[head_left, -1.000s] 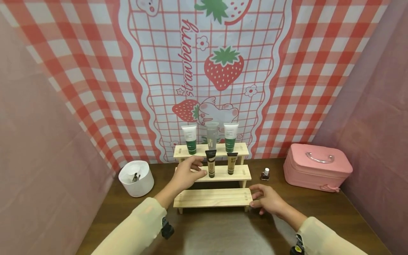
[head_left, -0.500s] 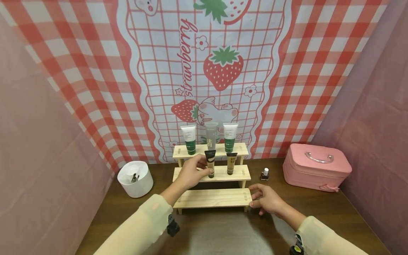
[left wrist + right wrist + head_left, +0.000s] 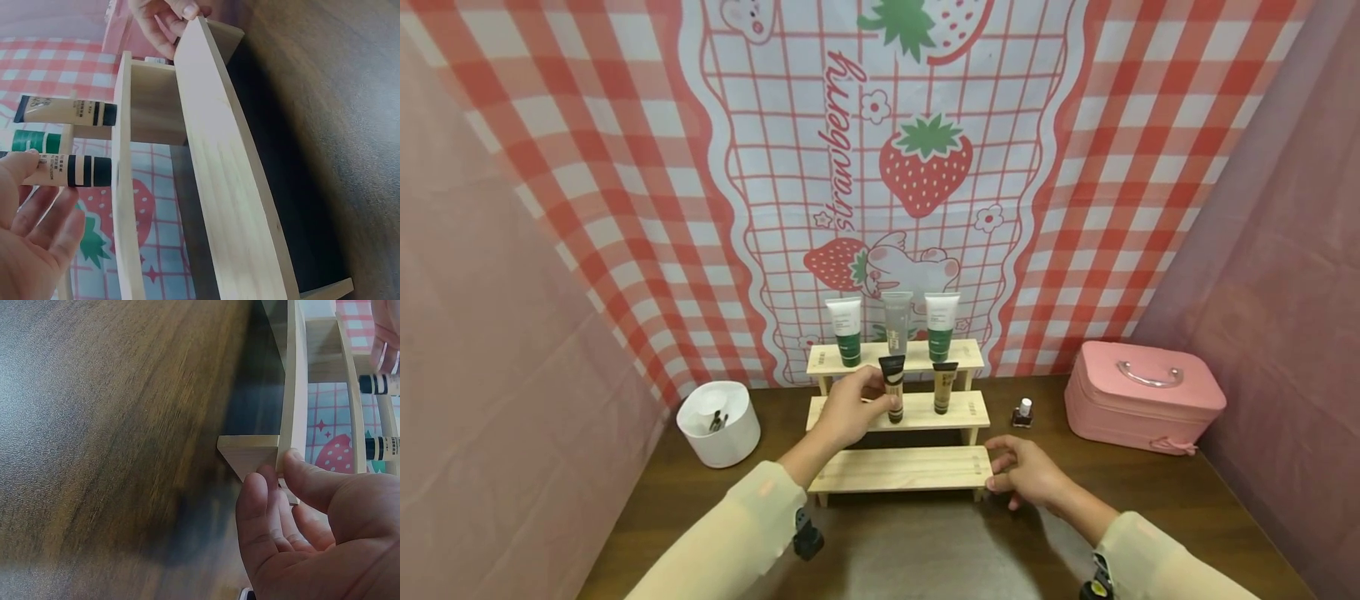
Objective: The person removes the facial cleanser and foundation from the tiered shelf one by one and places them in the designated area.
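My left hand (image 3: pixel 852 407) pinches a beige squeeze tube (image 3: pixel 892 390) with black ends between thumb and fingers, at the middle step of a three-tier wooden display stand (image 3: pixel 901 469). The tube is upright; whether its base touches the step I cannot tell. A similar gold-beige tube (image 3: pixel 943 388) stands to its right on the same step. My right hand (image 3: pixel 1028 472) holds the right end of the lowest step, its thumb on the edge in the right wrist view and its fingers curled by the leg. On the top step stand two white-and-green tubes (image 3: pixel 847 333) with a grey translucent tube (image 3: pixel 896 321) between them.
A white round container (image 3: pixel 719 437) with brushes stands on the dark wood table (image 3: pixel 925 550) at left. To the right are a small dark bottle with a white cap (image 3: pixel 1023 413) and a pink case (image 3: pixel 1142 400). A strawberry-print cloth (image 3: pixel 925 250) hangs behind the stand.
My left hand has moved right and taken hold of the left beige tube, which has shifted very slightly left. My right hand has stayed at the end of the lowest step.
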Action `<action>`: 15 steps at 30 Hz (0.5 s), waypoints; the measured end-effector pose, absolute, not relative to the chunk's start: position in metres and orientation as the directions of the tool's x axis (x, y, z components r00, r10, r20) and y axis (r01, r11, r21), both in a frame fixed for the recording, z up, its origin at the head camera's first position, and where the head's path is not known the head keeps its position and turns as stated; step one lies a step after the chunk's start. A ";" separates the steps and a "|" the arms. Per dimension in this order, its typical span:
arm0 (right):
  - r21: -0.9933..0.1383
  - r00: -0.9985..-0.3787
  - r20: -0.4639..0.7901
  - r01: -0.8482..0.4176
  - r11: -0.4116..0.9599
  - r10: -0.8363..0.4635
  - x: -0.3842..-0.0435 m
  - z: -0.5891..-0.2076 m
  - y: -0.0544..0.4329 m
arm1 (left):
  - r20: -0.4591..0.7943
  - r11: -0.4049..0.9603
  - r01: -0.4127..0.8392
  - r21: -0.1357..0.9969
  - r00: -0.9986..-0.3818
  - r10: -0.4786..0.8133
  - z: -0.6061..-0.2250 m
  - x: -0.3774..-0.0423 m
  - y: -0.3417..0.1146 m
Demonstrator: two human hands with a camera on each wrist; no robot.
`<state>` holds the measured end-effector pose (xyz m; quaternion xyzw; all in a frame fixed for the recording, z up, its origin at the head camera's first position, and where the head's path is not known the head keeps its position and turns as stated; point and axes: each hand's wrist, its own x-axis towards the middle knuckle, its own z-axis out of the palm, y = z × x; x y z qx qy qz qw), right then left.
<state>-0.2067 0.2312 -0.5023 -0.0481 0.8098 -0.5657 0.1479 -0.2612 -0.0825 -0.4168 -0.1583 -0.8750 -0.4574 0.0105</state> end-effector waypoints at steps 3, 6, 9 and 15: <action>-0.931 -0.951 -0.183 0.086 0.355 -0.249 -0.207 -0.502 0.231 | 0.175 0.523 0.286 0.803 -0.952 0.251 -0.414 -0.255 -0.091; -0.931 -0.950 -0.182 0.084 0.355 -0.253 -0.208 -0.501 0.230 | 0.190 0.517 0.285 0.807 -0.955 0.229 -0.412 -0.248 -0.104; -0.931 -0.950 -0.179 0.080 0.357 -0.255 -0.208 -0.500 0.230 | 0.208 0.511 0.283 0.812 -0.957 0.200 -0.414 -0.240 -0.123; -0.925 -0.950 -0.187 0.085 0.370 -0.249 -0.208 -0.501 0.232 | 0.175 0.502 0.221 0.836 -0.975 0.137 -0.436 -0.221 -0.167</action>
